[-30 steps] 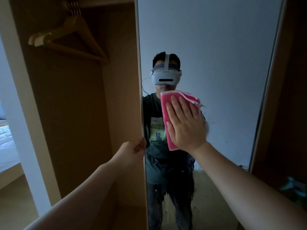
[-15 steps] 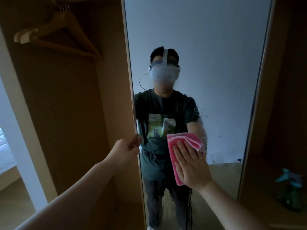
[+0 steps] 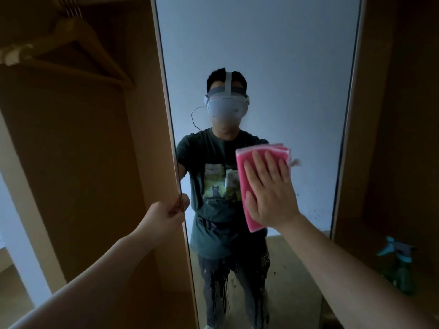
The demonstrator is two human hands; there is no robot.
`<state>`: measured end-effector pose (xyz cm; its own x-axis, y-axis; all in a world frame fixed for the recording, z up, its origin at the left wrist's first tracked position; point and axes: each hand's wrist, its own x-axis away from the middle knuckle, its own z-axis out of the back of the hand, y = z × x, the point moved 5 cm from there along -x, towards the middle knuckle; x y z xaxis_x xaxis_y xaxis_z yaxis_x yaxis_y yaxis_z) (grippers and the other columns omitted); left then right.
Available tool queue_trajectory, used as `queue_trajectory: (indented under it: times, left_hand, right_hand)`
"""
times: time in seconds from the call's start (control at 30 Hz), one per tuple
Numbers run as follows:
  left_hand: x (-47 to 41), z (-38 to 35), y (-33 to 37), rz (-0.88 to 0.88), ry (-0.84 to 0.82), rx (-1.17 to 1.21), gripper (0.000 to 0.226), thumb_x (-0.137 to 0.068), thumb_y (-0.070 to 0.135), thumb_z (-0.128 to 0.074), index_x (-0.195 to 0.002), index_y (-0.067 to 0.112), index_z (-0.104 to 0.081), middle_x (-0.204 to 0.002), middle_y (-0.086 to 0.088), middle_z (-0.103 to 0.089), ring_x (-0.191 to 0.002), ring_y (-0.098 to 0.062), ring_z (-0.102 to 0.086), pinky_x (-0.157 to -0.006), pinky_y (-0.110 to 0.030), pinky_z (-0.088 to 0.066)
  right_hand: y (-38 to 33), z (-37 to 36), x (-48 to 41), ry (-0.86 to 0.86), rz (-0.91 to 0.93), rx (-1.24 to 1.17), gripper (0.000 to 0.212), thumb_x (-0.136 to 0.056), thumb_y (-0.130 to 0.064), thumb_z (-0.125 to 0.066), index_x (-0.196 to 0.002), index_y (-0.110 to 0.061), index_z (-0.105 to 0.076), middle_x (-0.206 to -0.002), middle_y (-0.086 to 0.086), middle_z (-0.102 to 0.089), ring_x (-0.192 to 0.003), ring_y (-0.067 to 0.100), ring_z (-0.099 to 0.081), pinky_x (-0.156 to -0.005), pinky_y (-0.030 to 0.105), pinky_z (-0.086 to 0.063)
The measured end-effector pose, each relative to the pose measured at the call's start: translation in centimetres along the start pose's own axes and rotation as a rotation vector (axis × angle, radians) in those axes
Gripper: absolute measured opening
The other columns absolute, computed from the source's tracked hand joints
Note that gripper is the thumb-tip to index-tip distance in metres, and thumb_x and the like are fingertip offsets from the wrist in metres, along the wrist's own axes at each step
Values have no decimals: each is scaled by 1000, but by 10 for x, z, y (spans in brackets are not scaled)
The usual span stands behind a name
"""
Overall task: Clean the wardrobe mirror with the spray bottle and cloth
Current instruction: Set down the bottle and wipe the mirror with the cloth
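The tall wardrobe mirror [image 3: 261, 55] has a folded pink cloth [image 3: 247, 167] pressed flat against its glass under the right hand [image 3: 270, 193], fingers spread. The left hand [image 3: 166, 214] grips the mirror's left edge. A green spray bottle [image 3: 399, 269] (blurred) stands on the shelf at lower right, well apart from both hands.

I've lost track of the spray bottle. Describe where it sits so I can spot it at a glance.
Start at the tall wardrobe mirror in the middle of the view and go past its right edge into the dark wooden compartment. Low down there stands the spray bottle, below and right of the right hand pressing the pink cloth. Its pale turquoise trigger head on a green body is the only cool colour among the brown panels.
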<state>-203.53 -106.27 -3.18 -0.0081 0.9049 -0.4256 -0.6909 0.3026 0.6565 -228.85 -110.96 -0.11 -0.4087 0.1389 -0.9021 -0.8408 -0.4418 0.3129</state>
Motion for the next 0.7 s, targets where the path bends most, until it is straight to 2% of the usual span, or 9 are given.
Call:
queue_trajectory:
  times: [0.17, 0.33, 0.4, 0.47, 0.63, 0.7]
  left_hand:
    - [-1, 1, -3, 38, 41, -36, 11, -82, 4, -49, -81, 12, -57, -66, 0, -51, -59, -11, -48, -53, -29, -46]
    - [-2, 3, -5, 21, 22, -44, 8, -80, 10, -51, -78, 15, -57, -67, 0, -54, -61, -11, -52, -60, -44, -55]
    - [-2, 4, -6, 15, 16, -35, 11, -81, 11, -53, -77, 18, -58, -69, -4, -59, -62, -19, -58, -62, -42, -56]
    - [-2, 4, -8, 23, 26, -16, 16, -84, 8, -55, -78, 22, -61, -79, -8, -64, -71, -24, -65, -64, -40, -58]
    - [-4, 4, -14, 48, 35, -3, 18, -89, 6, -58, -78, 17, -65, -75, -6, -67, -73, -18, -68, -73, -42, -60]
    - [-5, 4, -13, 52, 31, 10, 18, -90, 5, -58, -78, 17, -65, -74, -2, -67, -72, -13, -68, -73, -38, -60]
  right_hand:
    - [21, 13, -37, -1, -20, 86, 65, -95, -42, -34, -149, -7, -30, -156, 19, -25, -145, 39, -18, -119, 54, -7]
    - [44, 25, -64, 17, -83, 129, 65, -95, -43, -34, -150, -8, -29, -156, 19, -28, -145, 39, -21, -119, 52, -7]
    - [49, 28, -68, 19, -84, 137, 64, -96, -43, -32, -150, -8, -28, -156, 19, -27, -145, 39, -20, -120, 52, -7]
    - [50, 28, -66, 19, -75, 138, 64, -97, -42, -31, -151, -8, -27, -157, 19, -25, -146, 38, -19, -120, 51, -6]
    - [50, 24, -57, 13, -86, 130, 63, -99, -41, -29, -152, -8, -23, -158, 18, -23, -146, 37, -17, -120, 50, -5]
    - [50, 22, -50, 9, -91, 124, 63, -99, -41, -27, -152, -8, -21, -158, 18, -23, -147, 37, -16, -120, 50, -5]
